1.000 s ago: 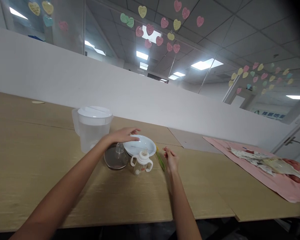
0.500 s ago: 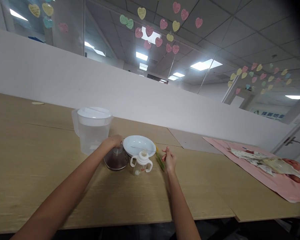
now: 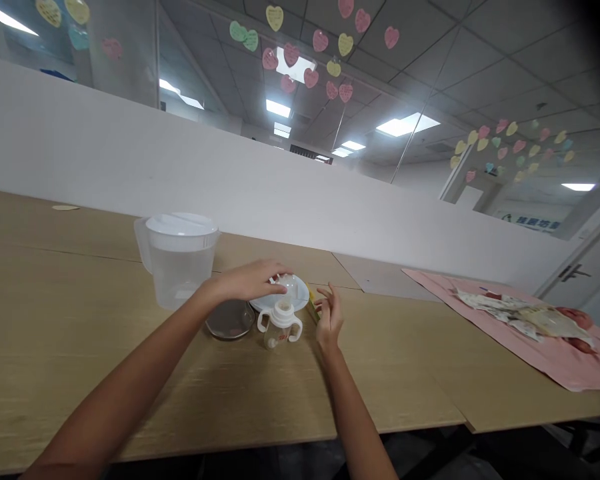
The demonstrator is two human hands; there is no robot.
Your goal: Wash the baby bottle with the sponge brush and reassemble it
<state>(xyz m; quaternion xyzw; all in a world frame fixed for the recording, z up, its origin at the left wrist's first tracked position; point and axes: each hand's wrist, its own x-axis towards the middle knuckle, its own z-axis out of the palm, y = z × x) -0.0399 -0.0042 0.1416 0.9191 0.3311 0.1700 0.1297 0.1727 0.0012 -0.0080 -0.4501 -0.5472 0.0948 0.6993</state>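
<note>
Head view: left hand (image 3: 245,281) and right hand (image 3: 329,315) apart, both raised off surface (image 3: 80,347). Left arm reaching across, palm down, fingers over clear teat (image 3: 286,285) above white plate (image 3: 300,293); grip unclear. Right hand just right of plate, wrist up, fingers loosely curled, holding nothing. Two-handled trainer cup (image 3: 279,330) at plate's near edge; dark round lid (image 3: 230,319) left of plate; yellow-green handle (image 3: 312,310) at plate's right rim.
</note>
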